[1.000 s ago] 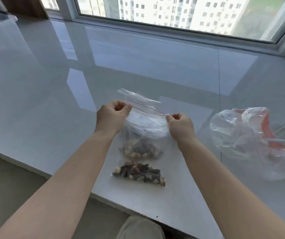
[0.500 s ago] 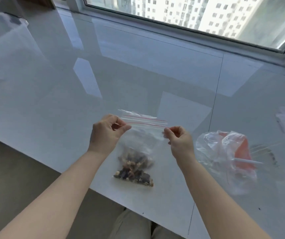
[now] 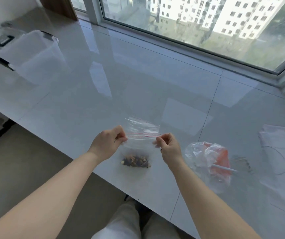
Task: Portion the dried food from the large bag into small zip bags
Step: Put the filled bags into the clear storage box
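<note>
A small clear zip bag [image 3: 141, 145] with dried food [image 3: 135, 161] at its bottom is held over the near edge of a white counter [image 3: 138, 83]. The left hand [image 3: 106, 144] and right hand [image 3: 169, 147] each pinch one end of its red-lined seal. To the right lies a crumpled large bag [image 3: 209, 161]; far left stands a clear plastic container [image 3: 33, 54]

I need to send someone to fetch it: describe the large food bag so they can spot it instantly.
Start at the glossy white counter under the window. The large bag lies near its front edge, to the right of the right hand. Unlike the flat small zip bag beside it, it is crumpled, with orange-red print.
</note>
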